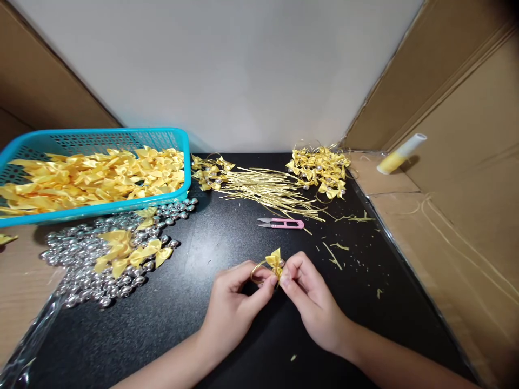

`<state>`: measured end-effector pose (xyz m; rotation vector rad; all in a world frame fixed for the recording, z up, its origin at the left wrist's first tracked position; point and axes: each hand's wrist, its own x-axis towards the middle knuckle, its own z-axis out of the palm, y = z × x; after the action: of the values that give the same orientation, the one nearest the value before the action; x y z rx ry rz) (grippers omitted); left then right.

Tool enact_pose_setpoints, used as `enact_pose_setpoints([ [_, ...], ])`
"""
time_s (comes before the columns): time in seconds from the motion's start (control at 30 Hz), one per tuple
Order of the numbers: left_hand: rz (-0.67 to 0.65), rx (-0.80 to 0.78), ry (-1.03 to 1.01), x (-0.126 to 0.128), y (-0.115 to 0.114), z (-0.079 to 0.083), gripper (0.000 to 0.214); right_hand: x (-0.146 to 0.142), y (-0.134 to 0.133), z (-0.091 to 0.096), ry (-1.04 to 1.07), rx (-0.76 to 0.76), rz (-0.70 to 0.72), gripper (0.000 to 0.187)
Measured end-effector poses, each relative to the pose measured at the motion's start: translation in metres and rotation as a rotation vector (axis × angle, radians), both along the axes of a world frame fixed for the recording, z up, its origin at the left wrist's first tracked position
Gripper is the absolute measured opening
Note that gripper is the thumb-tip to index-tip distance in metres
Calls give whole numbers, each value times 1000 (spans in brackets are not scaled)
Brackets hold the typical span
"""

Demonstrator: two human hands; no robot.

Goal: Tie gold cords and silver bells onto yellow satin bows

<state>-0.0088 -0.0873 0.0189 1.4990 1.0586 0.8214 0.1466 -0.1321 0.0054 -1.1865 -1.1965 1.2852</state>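
Note:
A yellow ribbon bow (274,259) is pinched between my two hands above the black table. My left hand (243,294) is closed on its left side, and a loop of gold cord (256,272) stands out by these fingers. My right hand (305,289) pinches the bow's lower right, where a small silver bell (281,263) shows. The fingertips hide the lower part of the bow. Beyond the hands lie pink thread snips (281,222), their blades pointing left.
A blue basket (187,162) of yellow bows stands at the back left. Silver bells (87,267) and a few bows (117,246) lie before it. Cut gold cords (263,189) lie between two piles of finished bows (318,165). A spool (401,154) stands at right, near cord scraps (334,256).

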Motion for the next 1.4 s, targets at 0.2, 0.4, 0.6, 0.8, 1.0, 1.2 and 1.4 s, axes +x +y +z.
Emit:
enact_pose_setpoints([
  [0.2,40,-333,-283,2,6,6,23,1,1,-2,45,-6,4,20],
  [0.4,-104,-566,-302,2,11,4,28,3,2,0,-49,44,11,18],
  [0.6,-126,-660,-374,1,13,2,24,6,5,3,-181,81,59,17],
  [0.8,-104,-668,-342,-1,15,4,27,8,6,7,-210,18,59,15],
  [1.0,-14,-685,-394,0,15,6,28,11,9,14,-186,-30,107,11],
  [1.2,15,-726,-427,-1,18,4,31,20,14,20,-447,59,42,3],
  [1.4,16,-741,-460,-1,19,3,30,33,15,26,-698,302,-18,10],
])
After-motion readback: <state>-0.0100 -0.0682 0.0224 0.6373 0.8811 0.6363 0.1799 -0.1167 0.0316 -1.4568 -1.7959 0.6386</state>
